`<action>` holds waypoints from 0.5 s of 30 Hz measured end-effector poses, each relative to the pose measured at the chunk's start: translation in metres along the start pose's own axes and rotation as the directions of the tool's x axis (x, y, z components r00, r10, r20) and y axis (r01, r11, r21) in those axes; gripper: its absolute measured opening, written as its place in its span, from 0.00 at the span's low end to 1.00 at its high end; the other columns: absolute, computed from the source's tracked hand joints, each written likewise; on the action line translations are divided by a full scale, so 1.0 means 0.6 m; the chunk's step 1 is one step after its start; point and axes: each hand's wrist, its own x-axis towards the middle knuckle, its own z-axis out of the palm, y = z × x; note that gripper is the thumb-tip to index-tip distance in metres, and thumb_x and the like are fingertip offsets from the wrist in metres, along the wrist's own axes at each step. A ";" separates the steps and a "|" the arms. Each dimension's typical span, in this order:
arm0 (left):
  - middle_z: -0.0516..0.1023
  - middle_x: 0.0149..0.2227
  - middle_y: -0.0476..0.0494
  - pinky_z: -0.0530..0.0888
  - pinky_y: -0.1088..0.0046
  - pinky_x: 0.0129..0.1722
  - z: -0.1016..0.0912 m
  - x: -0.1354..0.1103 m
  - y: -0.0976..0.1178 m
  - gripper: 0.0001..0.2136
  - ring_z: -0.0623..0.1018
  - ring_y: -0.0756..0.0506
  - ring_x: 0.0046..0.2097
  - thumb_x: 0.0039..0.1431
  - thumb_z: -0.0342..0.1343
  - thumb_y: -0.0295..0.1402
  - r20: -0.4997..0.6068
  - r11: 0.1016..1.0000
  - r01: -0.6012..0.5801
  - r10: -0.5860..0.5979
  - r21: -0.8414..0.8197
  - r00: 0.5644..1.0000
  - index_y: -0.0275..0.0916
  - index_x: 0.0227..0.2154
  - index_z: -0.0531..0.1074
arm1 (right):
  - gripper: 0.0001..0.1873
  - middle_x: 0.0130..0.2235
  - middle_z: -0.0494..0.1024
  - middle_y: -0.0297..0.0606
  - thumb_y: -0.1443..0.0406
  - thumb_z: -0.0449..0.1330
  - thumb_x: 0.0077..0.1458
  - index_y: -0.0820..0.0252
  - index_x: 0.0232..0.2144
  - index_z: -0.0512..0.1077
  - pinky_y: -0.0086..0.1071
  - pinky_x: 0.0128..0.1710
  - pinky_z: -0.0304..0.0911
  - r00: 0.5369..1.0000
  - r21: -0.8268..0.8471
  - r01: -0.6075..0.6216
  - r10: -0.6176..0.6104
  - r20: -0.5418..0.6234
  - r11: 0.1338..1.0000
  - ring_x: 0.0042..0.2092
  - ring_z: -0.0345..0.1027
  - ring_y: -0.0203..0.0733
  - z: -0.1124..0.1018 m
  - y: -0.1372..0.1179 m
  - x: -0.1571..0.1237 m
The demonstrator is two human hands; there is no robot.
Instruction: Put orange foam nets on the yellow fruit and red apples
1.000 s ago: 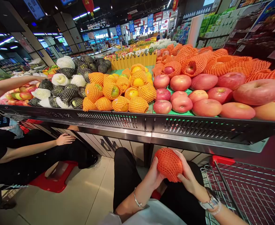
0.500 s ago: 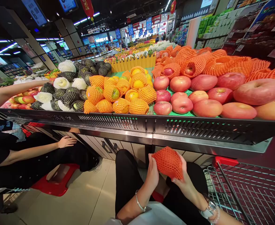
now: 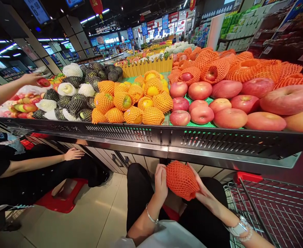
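Observation:
Above my lap, an orange foam fruit net (image 3: 181, 179) bulges round something, most likely an apple, that its mesh hides. The fingers of my left hand (image 3: 161, 182) are closed on its left end. My right hand (image 3: 204, 193) grips the opposite side, fingers partly behind the net. Just beyond the counter edge lie bare red apples (image 3: 200, 113) in rows on a green mat. More apples in orange foam nets (image 3: 205, 65) are heaped behind them.
Oranges in orange nets (image 3: 133, 100) and fruit in black and white nets (image 3: 74, 93) fill the rack leftward. A wire shopping cart (image 3: 275, 206) stands at right. A co-worker's hand (image 3: 74, 154) rests on their leg near a red stool (image 3: 61, 198); their other hand (image 3: 34, 79) holds an apple.
Both my hands and the netted bundle have shifted slightly left, and the net has turned a little. At far left, the co-worker's raised hand has come into sight with an apple.

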 end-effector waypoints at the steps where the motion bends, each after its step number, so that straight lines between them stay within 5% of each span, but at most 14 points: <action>1: 0.64 0.29 0.47 0.64 0.70 0.38 0.001 -0.001 -0.001 0.23 0.65 0.46 0.34 0.59 0.45 0.55 -0.049 0.998 0.034 -0.037 -0.057 0.998 0.39 0.23 0.63 | 0.42 0.68 0.47 0.36 0.51 0.58 0.55 0.43 0.66 0.43 0.50 0.65 0.41 0.998 0.030 -0.030 0.028 0.047 0.999 0.68 0.40 0.47 0.000 -0.005 -0.001; 5: 0.60 0.25 0.51 0.64 0.72 0.33 0.005 -0.006 -0.004 0.24 0.62 0.48 0.30 0.51 0.52 0.60 -0.134 0.965 0.188 -0.214 -0.185 0.968 0.41 0.24 0.62 | 0.43 0.68 0.48 0.36 0.57 0.61 0.53 0.44 0.66 0.44 0.51 0.66 0.38 0.996 0.109 -0.071 0.065 0.054 0.992 0.69 0.38 0.45 0.009 0.001 0.006; 9: 0.56 0.22 0.53 0.60 0.73 0.29 0.016 -0.013 0.000 0.25 0.56 0.50 0.26 0.53 0.49 0.60 -0.063 0.975 0.164 -0.175 -0.152 0.983 0.41 0.21 0.57 | 0.40 0.60 0.66 0.43 0.56 0.62 0.51 0.49 0.63 0.53 0.49 0.64 0.49 0.993 0.206 -0.085 0.101 -0.067 0.975 0.64 0.54 0.47 0.026 0.020 0.016; 15: 0.55 0.22 0.53 0.58 0.74 0.28 0.021 -0.013 0.005 0.25 0.56 0.50 0.26 0.54 0.49 0.59 -0.018 0.986 0.090 -0.094 -0.137 0.995 0.41 0.21 0.57 | 0.25 0.40 0.80 0.43 0.51 0.61 0.51 0.52 0.49 0.71 0.49 0.50 0.68 0.987 0.294 -0.125 0.148 -0.061 0.948 0.48 0.74 0.51 0.026 0.038 0.012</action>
